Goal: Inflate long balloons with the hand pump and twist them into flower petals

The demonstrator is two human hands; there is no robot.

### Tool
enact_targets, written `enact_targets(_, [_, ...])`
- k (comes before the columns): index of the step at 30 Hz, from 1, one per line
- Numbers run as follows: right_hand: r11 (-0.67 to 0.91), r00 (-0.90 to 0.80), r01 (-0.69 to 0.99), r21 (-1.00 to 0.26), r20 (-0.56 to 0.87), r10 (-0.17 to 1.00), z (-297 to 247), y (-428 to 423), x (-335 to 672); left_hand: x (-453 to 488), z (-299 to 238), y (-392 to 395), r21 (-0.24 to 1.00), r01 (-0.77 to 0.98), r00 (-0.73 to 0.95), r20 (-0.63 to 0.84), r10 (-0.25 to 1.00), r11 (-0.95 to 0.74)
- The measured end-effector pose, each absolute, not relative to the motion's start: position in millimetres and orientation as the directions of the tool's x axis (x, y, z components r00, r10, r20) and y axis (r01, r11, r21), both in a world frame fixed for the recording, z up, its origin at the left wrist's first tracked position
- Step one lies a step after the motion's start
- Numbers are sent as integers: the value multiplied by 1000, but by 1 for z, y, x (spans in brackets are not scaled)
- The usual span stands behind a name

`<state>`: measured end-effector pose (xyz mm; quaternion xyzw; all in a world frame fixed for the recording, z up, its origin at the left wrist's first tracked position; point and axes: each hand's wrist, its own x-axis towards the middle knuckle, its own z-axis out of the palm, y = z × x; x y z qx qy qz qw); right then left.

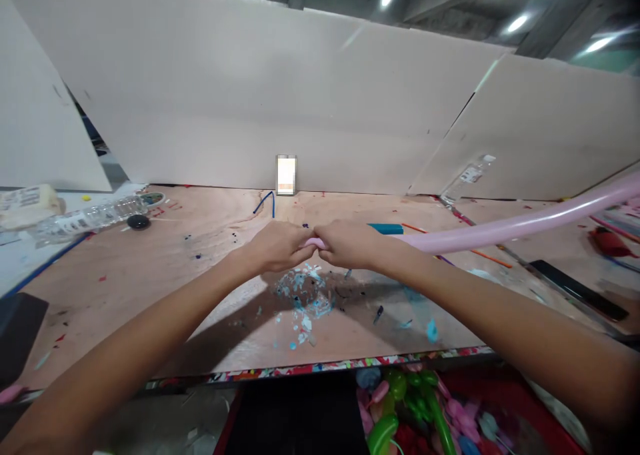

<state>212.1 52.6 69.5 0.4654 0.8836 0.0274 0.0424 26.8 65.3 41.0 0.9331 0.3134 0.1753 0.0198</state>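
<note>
A long pink modelling balloon (480, 236) stretches from between my hands out to the right edge of the view, inflated and slightly curved. My left hand (281, 245) is closed around its left end, fingers wrapped, so the tip is hidden. Right beside it, my right hand (345, 243) grips the same balloon, and a short bit of pink shows between the two fists. Both hands are held above the middle of the wooden table (210, 315). Behind my right hand lies a teal tube-like object (386, 229).
A phone (286, 175) leans on the white panel (260, 95) at the back. Clear bottles (95, 216) lie left and stand tilted right (469, 178). A dark phone (577, 288) lies at right. Twisted balloons (415, 402) fill a red container below the table edge. Paint flecks dot the wood.
</note>
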Motion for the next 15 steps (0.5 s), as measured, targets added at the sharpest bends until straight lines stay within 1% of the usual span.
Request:
enact_targets(1, [559, -563, 816, 148, -16, 826, 68, 52, 211, 27, 42, 67, 293, 550, 739, 265, 620, -782])
enact_targets(2, [555, -569, 807, 201, 14, 823, 67, 52, 210, 28, 43, 69, 460, 513, 739, 191, 646, -724])
enact_targets(3, [553, -578, 796, 247, 41, 815, 67, 51, 209, 28, 43, 71, 627, 469, 743, 101, 662, -622])
enact_targets(4, [553, -593, 781, 290, 66, 803, 68, 50, 208, 27, 43, 73, 770, 421, 750, 3, 661, -480])
enact_targets(5, [556, -612, 762, 330, 90, 785, 70, 50, 207, 27, 42, 75, 876, 370, 756, -90, 648, -310])
enact_targets(6, [566, -639, 736, 372, 108, 761, 72, 49, 206, 26, 41, 76, 938, 318, 764, -171, 622, -134])
enact_targets(7, [580, -673, 702, 412, 120, 730, 74, 48, 206, 25, 38, 79, 962, 272, 779, -238, 580, 30])
enact_targets(8, [598, -709, 665, 447, 126, 694, 77, 48, 207, 24, 35, 81, 958, 231, 798, -287, 531, 170])
enact_targets(10, [641, -770, 598, 481, 122, 626, 82, 46, 208, 22, 28, 84, 914, 170, 825, -337, 454, 368])
enact_targets(12, [682, -796, 570, 459, 104, 596, 85, 44, 211, 22, 22, 86, 885, 137, 825, -350, 444, 445])
enact_targets(15, [711, -784, 592, 380, 68, 617, 89, 41, 216, 24, 16, 87, 901, 108, 804, -328, 495, 421])
